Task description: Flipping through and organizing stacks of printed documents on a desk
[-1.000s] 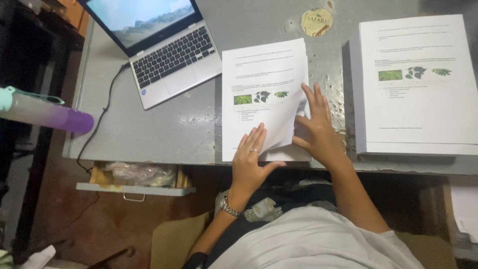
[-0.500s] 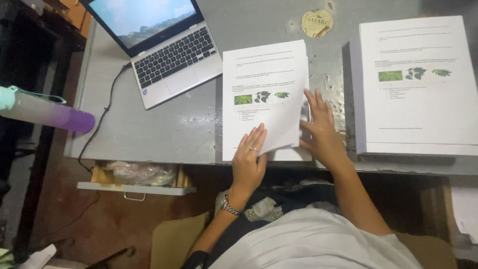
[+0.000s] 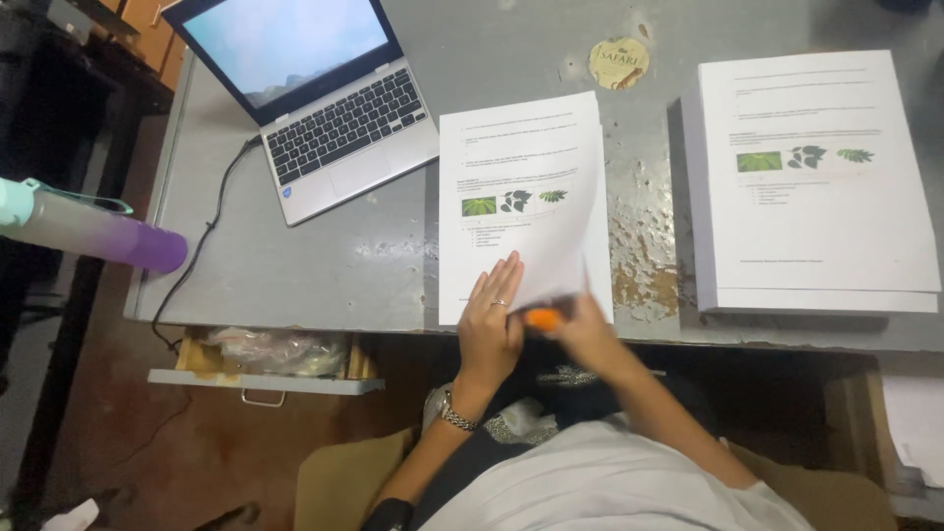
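- worn grey metal desk [image 3: 324, 265], paint flaked to rust near the front edge; reddish floor below, a drawer [image 3: 264, 366] pulled partly out under the desk's left front.
- an open laptop [image 3: 315, 108] sits at the back left with its cable trailing off the edge; a purple-and-teal bottle [image 3: 88, 231] juts in from the left; a round sticker [image 3: 619, 62] lies on the desk top at the back.
- a thick stack of printed sheets [image 3: 816, 226] sits at the right, well apart from your hands.
- the small set of sheets [image 3: 516, 167] lies in front of you, near the desk's front edge, top page lifted and curling at its lower right corner.
- your left hand [image 3: 492, 320] lies flat and open on the lower edge of that set, fingers spread, pinning it down; it grips nothing.
- your right hand [image 3: 582, 329] is blurred at the lower right corner of the set, closed round a small orange object [image 3: 542, 319]; too smeared to say what it is, or how firm the hold is.
- my read: you are at the fastening or marking stage on this one set, the corner being worked while the left hand steadies.
- next move calls for square page edges, the left hand's pressure unbroken, and the orange object brought true onto the corner, not across the lifted page.
- risk as i judge it: the curled top sheet slipping out of line.
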